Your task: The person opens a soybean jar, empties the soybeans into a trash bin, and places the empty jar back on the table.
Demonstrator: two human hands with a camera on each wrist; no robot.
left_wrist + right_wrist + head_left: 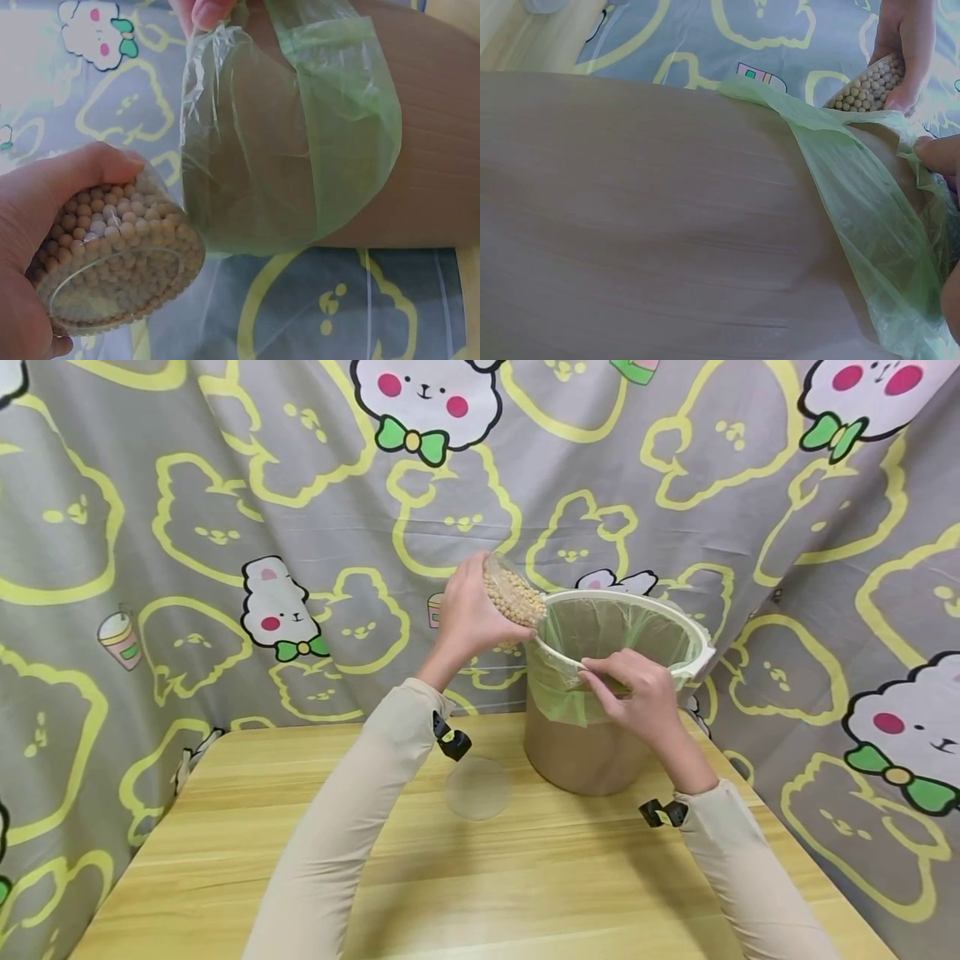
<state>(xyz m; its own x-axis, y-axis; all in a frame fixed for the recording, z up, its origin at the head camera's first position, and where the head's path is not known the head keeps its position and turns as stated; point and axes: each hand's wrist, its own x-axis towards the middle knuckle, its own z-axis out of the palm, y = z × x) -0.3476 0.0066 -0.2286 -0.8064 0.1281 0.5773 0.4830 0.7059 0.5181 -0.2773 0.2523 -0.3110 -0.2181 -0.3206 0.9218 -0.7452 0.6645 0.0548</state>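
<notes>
Green liner: lining bin, right hand pinching near edge
Jar: tilted at bin's left, left hand grasping

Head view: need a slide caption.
Left hand holds a tilted clear jar of beans beside a bin; right hand pinches the green liner at the rim.

glossy see-through plastic jar, thin crinkled plastic liner, matt faintly ridged bin, smooth wood-grain tabletop, matt cloth curtain
</notes>
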